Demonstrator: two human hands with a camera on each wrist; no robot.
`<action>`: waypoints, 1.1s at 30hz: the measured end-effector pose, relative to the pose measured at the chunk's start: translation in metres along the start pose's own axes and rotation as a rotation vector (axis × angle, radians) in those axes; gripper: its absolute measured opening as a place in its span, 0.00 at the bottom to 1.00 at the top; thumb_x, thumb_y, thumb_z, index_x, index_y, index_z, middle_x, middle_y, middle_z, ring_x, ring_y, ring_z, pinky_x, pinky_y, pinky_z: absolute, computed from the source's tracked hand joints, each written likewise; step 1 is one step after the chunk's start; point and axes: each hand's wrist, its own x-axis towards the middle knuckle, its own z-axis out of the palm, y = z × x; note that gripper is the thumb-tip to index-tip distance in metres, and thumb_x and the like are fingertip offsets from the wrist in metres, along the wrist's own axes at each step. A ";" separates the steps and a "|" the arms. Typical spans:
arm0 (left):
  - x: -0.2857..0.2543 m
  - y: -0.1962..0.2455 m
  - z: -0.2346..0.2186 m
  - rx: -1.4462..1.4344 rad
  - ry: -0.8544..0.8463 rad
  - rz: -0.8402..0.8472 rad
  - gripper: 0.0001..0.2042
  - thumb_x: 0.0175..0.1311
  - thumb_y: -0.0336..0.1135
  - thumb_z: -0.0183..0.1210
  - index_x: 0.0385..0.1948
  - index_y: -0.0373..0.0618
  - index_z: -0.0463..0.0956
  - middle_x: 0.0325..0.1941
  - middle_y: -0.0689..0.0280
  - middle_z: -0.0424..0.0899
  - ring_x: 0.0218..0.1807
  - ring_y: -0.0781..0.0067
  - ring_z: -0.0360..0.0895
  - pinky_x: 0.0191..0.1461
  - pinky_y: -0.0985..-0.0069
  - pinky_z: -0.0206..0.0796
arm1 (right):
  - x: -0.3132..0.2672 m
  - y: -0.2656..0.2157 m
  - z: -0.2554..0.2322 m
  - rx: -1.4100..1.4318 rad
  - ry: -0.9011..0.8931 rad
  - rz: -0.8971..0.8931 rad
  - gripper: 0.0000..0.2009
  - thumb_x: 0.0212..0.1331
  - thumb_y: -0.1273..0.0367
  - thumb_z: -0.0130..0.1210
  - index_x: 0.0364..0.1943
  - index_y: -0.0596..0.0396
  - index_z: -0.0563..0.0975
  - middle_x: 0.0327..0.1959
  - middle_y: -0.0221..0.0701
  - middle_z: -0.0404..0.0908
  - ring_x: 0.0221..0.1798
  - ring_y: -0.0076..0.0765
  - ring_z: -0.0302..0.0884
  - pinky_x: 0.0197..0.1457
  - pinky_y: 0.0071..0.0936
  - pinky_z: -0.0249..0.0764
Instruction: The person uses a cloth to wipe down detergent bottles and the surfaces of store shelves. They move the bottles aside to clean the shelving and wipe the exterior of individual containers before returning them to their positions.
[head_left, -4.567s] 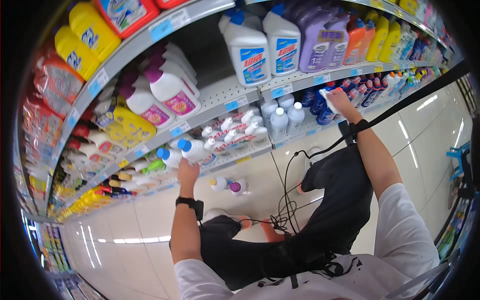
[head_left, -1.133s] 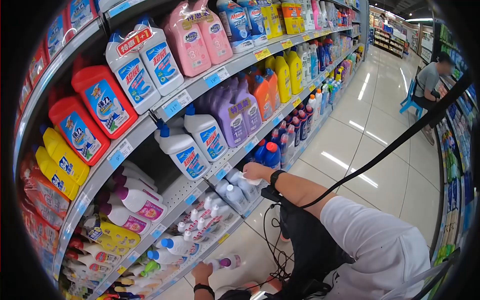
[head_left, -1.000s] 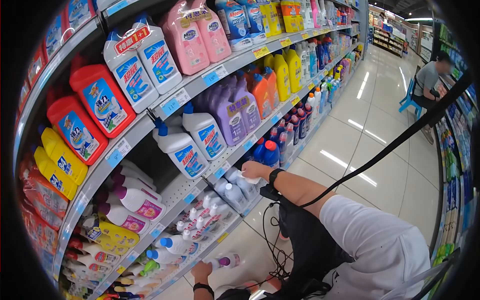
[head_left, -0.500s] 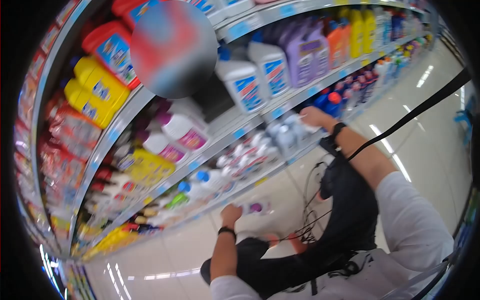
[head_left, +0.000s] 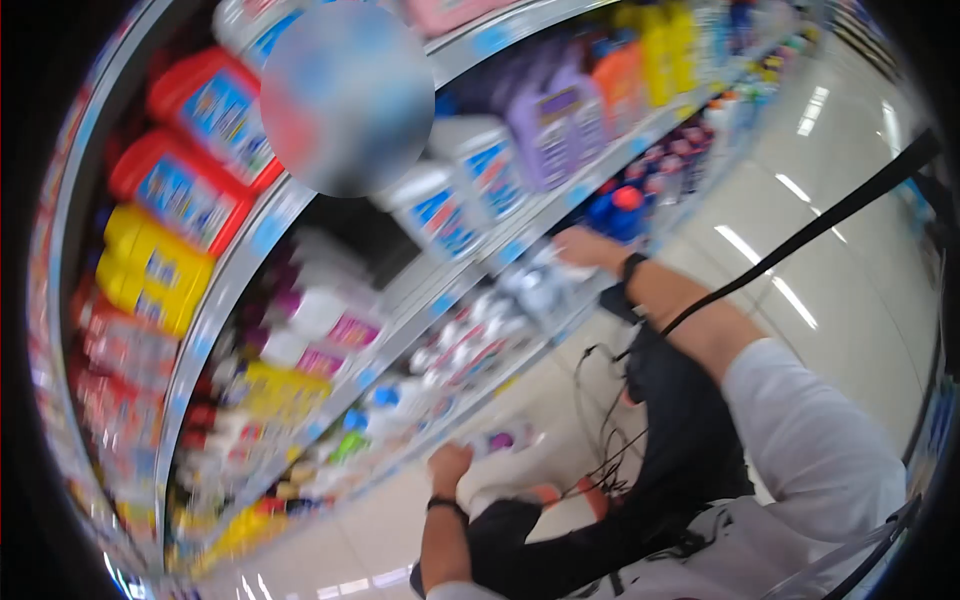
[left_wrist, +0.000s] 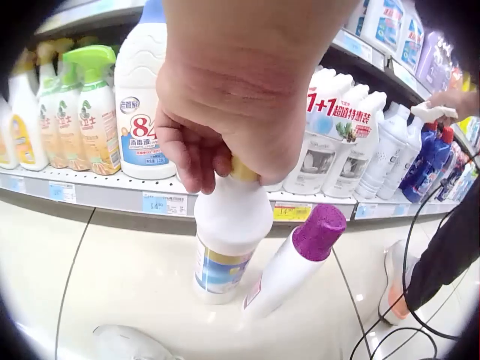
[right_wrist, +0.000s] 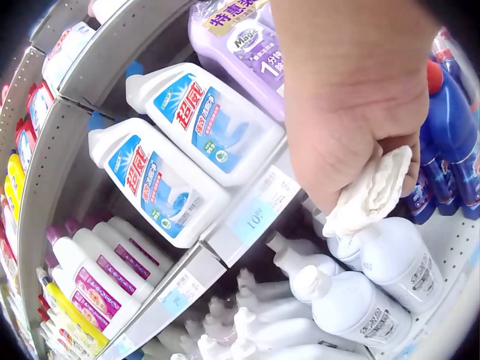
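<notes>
My left hand [left_wrist: 232, 112] reaches down from above and grips the yellow cap [left_wrist: 244, 171] of a white bottle [left_wrist: 232, 217] on the floor. Beside it leans a white bottle with a purple cap [left_wrist: 320, 231] in the left wrist view. My right hand [right_wrist: 356, 127] holds a folded white cloth [right_wrist: 371, 191] by its fingers. The cloth lies over the top of a pale bottle [right_wrist: 409, 262] on the lowest shelf, hiding its cap. A similar bottle [right_wrist: 360, 307], white cap showing, stands next to that one. In the head view, both hands are blurred.
Price-tagged shelves hold white toilet-cleaner bottles [right_wrist: 157, 180], purple jugs [right_wrist: 244, 45] and blue bottles [right_wrist: 450, 142]. Spray bottles [left_wrist: 94, 112] and a large white jug [left_wrist: 142, 97] stand left of my left hand. A black cable [left_wrist: 409, 277] trails by a shoe. A dark strap [head_left: 800, 240] crosses the head view.
My left hand has gone from the blue-capped bottles on the bottom shelf to the yellow-capped bottle. My right hand has brought the cloth leftward from the blue bottles to the pale ones.
</notes>
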 end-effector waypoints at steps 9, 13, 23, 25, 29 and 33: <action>-0.020 -0.004 -0.065 0.136 0.127 0.151 0.24 0.51 0.56 0.54 0.27 0.39 0.78 0.29 0.48 0.81 0.34 0.44 0.79 0.39 0.54 0.70 | 0.004 -0.053 -0.006 0.109 -0.011 0.056 0.11 0.43 0.67 0.53 0.27 0.61 0.81 0.30 0.49 0.80 0.34 0.54 0.78 0.38 0.44 0.72; -0.044 0.016 -0.127 0.163 0.180 0.217 0.23 0.51 0.55 0.55 0.25 0.39 0.77 0.26 0.48 0.80 0.33 0.45 0.79 0.36 0.54 0.70 | 0.016 -0.072 0.010 0.130 -0.097 0.006 0.11 0.43 0.67 0.53 0.27 0.61 0.81 0.31 0.47 0.81 0.35 0.53 0.79 0.38 0.43 0.73; -0.067 0.051 -0.314 -0.034 0.287 0.219 0.19 0.52 0.48 0.59 0.21 0.38 0.73 0.23 0.48 0.77 0.28 0.44 0.76 0.31 0.57 0.65 | -0.009 -0.186 0.017 0.105 -0.562 -0.371 0.17 0.46 0.60 0.53 0.33 0.60 0.81 0.38 0.46 0.81 0.41 0.51 0.77 0.45 0.43 0.71; -0.079 0.074 -0.348 -0.025 0.298 0.207 0.18 0.53 0.48 0.59 0.20 0.38 0.73 0.23 0.48 0.77 0.28 0.45 0.76 0.32 0.57 0.65 | -0.018 -0.210 0.022 0.022 -0.712 -0.563 0.17 0.47 0.61 0.52 0.37 0.58 0.80 0.40 0.45 0.81 0.40 0.48 0.77 0.44 0.42 0.70; -0.074 0.101 -0.393 0.160 0.443 0.322 0.19 0.53 0.47 0.58 0.20 0.37 0.73 0.27 0.46 0.77 0.31 0.45 0.75 0.32 0.55 0.64 | -0.017 -0.230 0.075 0.356 -0.663 -0.605 0.16 0.45 0.65 0.53 0.39 0.58 0.78 0.37 0.45 0.80 0.40 0.46 0.77 0.45 0.40 0.71; -0.049 0.108 -0.415 0.178 0.427 0.342 0.23 0.54 0.54 0.54 0.21 0.37 0.75 0.25 0.46 0.77 0.31 0.44 0.75 0.33 0.55 0.66 | -0.005 -0.233 0.099 0.767 -0.404 -0.633 0.20 0.52 0.65 0.55 0.49 0.59 0.72 0.46 0.47 0.76 0.50 0.51 0.74 0.54 0.42 0.69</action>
